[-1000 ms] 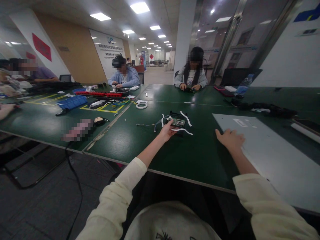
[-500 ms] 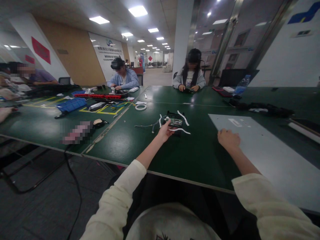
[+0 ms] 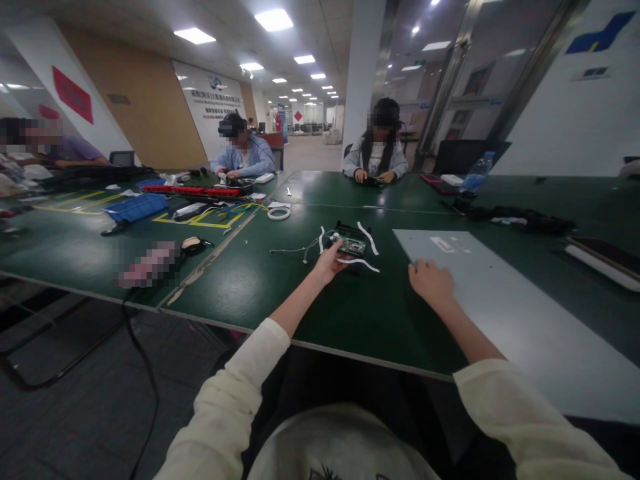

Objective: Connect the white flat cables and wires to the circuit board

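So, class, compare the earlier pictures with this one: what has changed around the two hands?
The grey board has slid left, toward the circuit board, and the right hand has moved left with it, now more curled at its edge. The left hand holds the circuit board as before.

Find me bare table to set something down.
The green table looks bare between the seam and left forearm, and between left hand and right hand, nearer you than the circuit board. It's crowded around the blue bin and red strip.
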A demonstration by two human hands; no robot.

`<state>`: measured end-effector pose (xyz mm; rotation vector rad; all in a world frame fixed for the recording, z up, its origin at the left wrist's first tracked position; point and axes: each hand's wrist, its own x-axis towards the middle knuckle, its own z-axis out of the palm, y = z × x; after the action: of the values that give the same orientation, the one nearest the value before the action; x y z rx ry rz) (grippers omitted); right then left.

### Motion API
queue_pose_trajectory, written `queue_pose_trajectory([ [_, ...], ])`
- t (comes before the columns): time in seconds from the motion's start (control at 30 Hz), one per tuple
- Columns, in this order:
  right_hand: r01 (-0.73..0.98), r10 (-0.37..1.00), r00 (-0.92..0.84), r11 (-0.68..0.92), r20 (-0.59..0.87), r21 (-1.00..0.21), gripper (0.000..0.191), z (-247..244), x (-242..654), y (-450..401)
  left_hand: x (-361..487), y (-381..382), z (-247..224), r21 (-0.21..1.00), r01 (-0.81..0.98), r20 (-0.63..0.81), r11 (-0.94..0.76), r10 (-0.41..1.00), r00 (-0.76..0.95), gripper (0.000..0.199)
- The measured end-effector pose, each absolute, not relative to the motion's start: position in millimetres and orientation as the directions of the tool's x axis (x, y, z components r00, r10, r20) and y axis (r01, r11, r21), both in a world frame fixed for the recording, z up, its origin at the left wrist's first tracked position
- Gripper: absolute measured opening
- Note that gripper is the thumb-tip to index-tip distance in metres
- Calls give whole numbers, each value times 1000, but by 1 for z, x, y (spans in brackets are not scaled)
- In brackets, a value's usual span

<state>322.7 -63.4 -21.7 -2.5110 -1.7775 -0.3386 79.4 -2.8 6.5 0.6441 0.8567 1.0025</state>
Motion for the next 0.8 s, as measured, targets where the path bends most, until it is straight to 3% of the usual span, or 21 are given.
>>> queue_pose_trajectory([
  [0.2, 954, 917, 256, -292, 306, 75, 50, -23, 289, -83, 79, 3, 0, 808, -447, -271, 384, 916, 297, 35],
  [0.8, 996, 980, -58, 70, 190, -57, 52, -18, 179, -107, 80, 3, 5, 795, -423, -323, 435, 893, 312, 32],
])
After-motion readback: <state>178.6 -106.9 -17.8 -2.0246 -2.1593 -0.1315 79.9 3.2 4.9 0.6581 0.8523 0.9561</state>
